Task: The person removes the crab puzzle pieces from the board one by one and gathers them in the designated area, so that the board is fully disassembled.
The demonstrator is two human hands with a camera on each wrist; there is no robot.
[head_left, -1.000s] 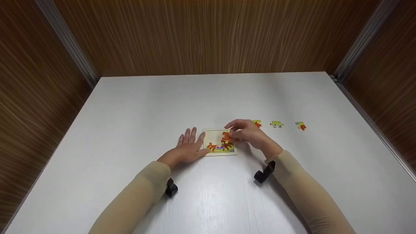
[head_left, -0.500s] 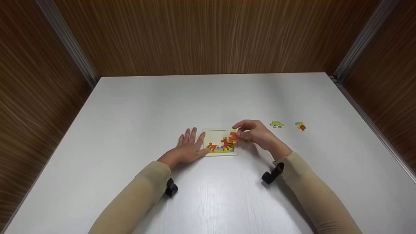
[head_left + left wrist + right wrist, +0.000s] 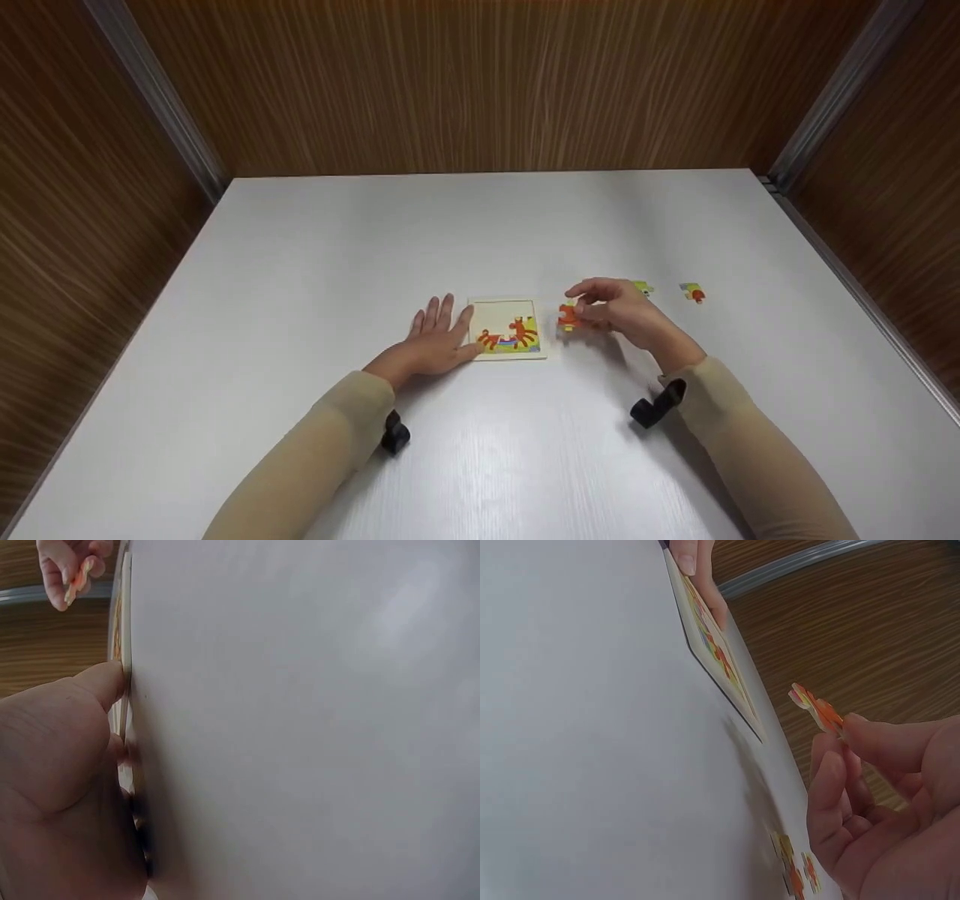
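Overhead first. Left hand (image 3: 439, 341) lying flat with fingers straight, thumb side against the left edge of the board (image 3: 504, 309), grip relaxed and holding nothing. Board about midway between the left and right edges of the surface (image 3: 480, 225). Right hand (image 3: 622, 315) raised just off the board's right edge, grip narrow, pinching an orange piece (image 3: 568, 316) at the fingertips, clear of the board. Beyond that hand, toward the right edge, two loose pieces: a green piece (image 3: 643, 286) half hidden behind the fingers and a red-tipped piece (image 3: 692, 292) apart from it.

Judging by the board: bottom row filled with orange and coloured shapes, upper part bare wood. So partly done, with the held piece and both loose ones not yet seated.

Next, left wrist. Left hand (image 3: 60, 765) close up, thumb tip touching the board (image 3: 124, 630), seen edge-on as a thin strip. Right hand (image 3: 71, 566) small in the top corner, fingers curled. White surface (image 3: 300, 727) filling the rest.

Last, right wrist. Right hand (image 3: 885, 802) with thumb and fingers closed on the piece (image 3: 816, 709), held in the air, tilted, touching nothing else. Board (image 3: 720, 660) lying flat farther off, left fingertips (image 3: 686, 555) on its far end. Loose pieces (image 3: 795, 874) low in view, beside the hand; exact shapes too blurred to tell.
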